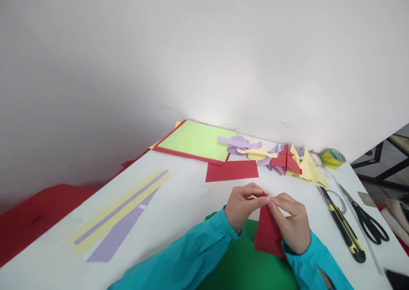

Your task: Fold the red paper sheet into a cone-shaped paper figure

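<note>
A piece of red paper [267,232] hangs from my fingers above a green surface [249,264]. Its narrow top end is pinched by my left hand [245,205], thumb against forefinger. My right hand [292,222] pinches the same tip from the other side, so the two sets of fingertips meet. Below the hands the paper widens toward its lower edge, and part of its right side is hidden behind my right hand. A flat red paper rectangle [232,171] lies on the white table beyond my hands.
Green and red sheets [198,141] are stacked at the back. Folded paper planes [287,160] and tape [333,158] stand along the wall. On the right lie a utility knife [343,226] and scissors [366,217]; on the left, yellow and purple strips [119,234].
</note>
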A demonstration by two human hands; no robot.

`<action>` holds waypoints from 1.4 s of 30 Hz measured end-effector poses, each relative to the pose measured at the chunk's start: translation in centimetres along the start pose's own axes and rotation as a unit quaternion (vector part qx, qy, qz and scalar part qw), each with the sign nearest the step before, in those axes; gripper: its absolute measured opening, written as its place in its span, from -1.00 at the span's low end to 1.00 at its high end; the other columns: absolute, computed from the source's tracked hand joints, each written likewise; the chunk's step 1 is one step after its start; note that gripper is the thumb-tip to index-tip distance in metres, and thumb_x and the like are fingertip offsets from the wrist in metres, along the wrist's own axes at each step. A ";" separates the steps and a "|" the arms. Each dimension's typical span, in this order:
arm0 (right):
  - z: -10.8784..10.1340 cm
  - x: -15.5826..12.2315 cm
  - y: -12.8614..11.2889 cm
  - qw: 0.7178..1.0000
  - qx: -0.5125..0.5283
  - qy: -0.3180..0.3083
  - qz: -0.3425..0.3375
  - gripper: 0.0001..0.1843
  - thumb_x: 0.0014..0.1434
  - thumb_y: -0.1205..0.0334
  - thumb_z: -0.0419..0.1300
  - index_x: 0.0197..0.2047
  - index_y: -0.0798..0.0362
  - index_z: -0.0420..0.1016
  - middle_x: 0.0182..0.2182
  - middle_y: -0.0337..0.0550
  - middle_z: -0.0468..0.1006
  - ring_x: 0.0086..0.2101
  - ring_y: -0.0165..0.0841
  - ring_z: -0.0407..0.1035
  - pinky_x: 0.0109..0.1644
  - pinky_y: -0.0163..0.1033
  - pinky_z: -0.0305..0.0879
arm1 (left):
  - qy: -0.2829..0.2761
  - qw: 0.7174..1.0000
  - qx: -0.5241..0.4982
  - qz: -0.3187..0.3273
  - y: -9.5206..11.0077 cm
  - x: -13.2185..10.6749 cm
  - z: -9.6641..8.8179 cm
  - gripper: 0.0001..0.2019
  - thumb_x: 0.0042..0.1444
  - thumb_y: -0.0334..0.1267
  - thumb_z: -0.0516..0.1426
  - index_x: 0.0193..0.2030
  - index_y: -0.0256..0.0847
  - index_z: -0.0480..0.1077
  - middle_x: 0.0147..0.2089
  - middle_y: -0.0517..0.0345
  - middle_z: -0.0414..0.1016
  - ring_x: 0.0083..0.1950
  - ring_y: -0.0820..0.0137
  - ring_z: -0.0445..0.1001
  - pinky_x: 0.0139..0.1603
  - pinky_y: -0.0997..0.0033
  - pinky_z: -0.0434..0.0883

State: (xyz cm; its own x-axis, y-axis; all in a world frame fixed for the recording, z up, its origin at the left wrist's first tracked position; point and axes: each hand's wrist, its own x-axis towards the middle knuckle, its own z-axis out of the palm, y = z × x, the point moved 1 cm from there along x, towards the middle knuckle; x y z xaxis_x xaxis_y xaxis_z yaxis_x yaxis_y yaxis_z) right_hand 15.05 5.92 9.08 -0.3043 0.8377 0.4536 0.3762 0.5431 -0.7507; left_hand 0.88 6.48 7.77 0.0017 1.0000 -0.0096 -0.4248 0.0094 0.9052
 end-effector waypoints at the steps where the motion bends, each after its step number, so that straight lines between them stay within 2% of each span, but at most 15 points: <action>1: 0.0 0.0 0.0 1.000 -0.001 -0.002 -0.002 -0.80 0.20 0.27 0.12 -0.29 -0.01 0.59 -0.49 -0.16 0.51 -0.44 -0.39 0.38 -0.36 -0.28 0.31 | -0.001 1.000 0.003 0.004 0.0 0.0 0.0 -0.81 -0.29 -0.19 0.38 -0.57 -0.25 0.54 -0.50 0.16 0.36 -0.41 0.44 0.31 -0.36 0.40 0.31; 7: 0.2 0.0 -0.2 1.000 0.007 -0.016 0.006 -0.80 0.20 0.26 0.11 -0.29 0.00 0.60 -0.48 -0.16 0.52 -0.42 -0.38 0.38 -0.35 -0.28 0.31 | 0.005 1.000 0.009 0.006 0.1 -0.1 -0.2 -0.77 -0.14 -0.15 0.29 -0.62 -0.27 0.50 -0.49 0.15 0.33 -0.42 0.45 0.30 -0.37 0.42 0.28; 11: 0.1 0.1 -0.3 1.000 0.014 -0.004 0.007 -0.79 0.20 0.26 0.12 -0.33 0.01 0.60 -0.50 -0.18 0.52 -0.44 -0.40 0.38 -0.36 -0.30 0.30 | 0.015 1.000 0.017 0.002 0.2 0.1 -0.4 -0.69 0.01 -0.04 0.19 -0.56 -0.24 0.50 -0.45 0.14 0.36 -0.42 0.45 0.31 -0.38 0.43 0.30; 13: 0.1 0.1 -0.3 1.000 0.016 0.000 0.005 -0.79 0.20 0.26 0.12 -0.34 0.01 0.60 -0.51 -0.18 0.52 -0.44 -0.41 0.38 -0.36 -0.31 0.31 | 0.002 0.999 0.032 0.006 0.2 0.0 -0.3 -0.73 -0.06 -0.04 0.25 -0.52 -0.24 0.53 -0.44 0.13 0.38 -0.41 0.44 0.32 -0.38 0.43 0.30; 16: 0.2 0.1 0.0 1.000 0.021 -0.001 0.005 -0.79 0.19 0.25 0.12 -0.34 0.01 0.60 -0.50 -0.18 0.52 -0.45 -0.41 0.38 -0.37 -0.30 0.31 | -0.020 0.998 0.057 0.025 0.1 -0.1 -0.1 -0.77 -0.20 -0.13 0.35 -0.60 -0.25 0.51 -0.49 0.14 0.37 -0.43 0.44 0.31 -0.39 0.43 0.28; 24: -0.1 0.2 0.1 0.999 0.034 -0.021 0.022 -0.76 0.19 0.23 0.12 -0.43 0.00 0.58 -0.51 -0.18 0.56 -0.45 -0.39 0.38 -0.36 -0.27 0.31 | 0.041 0.994 0.062 0.086 0.9 0.4 -1.6 -0.78 -0.10 -0.17 0.30 -0.61 -0.21 0.46 -0.46 0.22 0.31 -0.40 0.49 0.28 -0.36 0.46 0.24; 32: -0.1 0.2 -0.1 1.000 0.020 -0.004 0.000 -0.76 0.17 0.27 0.12 -0.47 0.01 0.57 -0.56 -0.18 0.53 -0.50 -0.42 0.35 -0.41 -0.30 0.28 | 0.010 0.996 0.081 0.039 1.2 0.3 -1.5 -0.74 -0.13 -0.14 0.31 -0.63 -0.27 0.44 -0.54 0.20 0.32 -0.48 0.48 0.26 -0.44 0.45 0.22; 42: 0.0 0.2 -0.1 1.000 0.011 -0.009 -0.010 -0.78 0.17 0.27 0.13 -0.42 0.01 0.59 -0.55 -0.18 0.53 -0.49 -0.42 0.35 -0.41 -0.30 0.27 | 0.035 0.998 0.054 0.027 1.5 0.2 -1.6 -0.70 0.00 -0.03 0.20 -0.54 -0.24 0.49 -0.40 0.14 0.35 -0.35 0.42 0.34 -0.34 0.46 0.28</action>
State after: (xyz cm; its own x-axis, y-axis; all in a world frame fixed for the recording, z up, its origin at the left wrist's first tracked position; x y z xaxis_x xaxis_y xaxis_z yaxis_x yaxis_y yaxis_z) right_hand 14.96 6.01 9.23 -0.3270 0.8258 0.4594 0.3507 0.5575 -0.7525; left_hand -1.20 6.74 8.44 -0.0838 0.9964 0.0134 -0.3225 -0.0398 0.9457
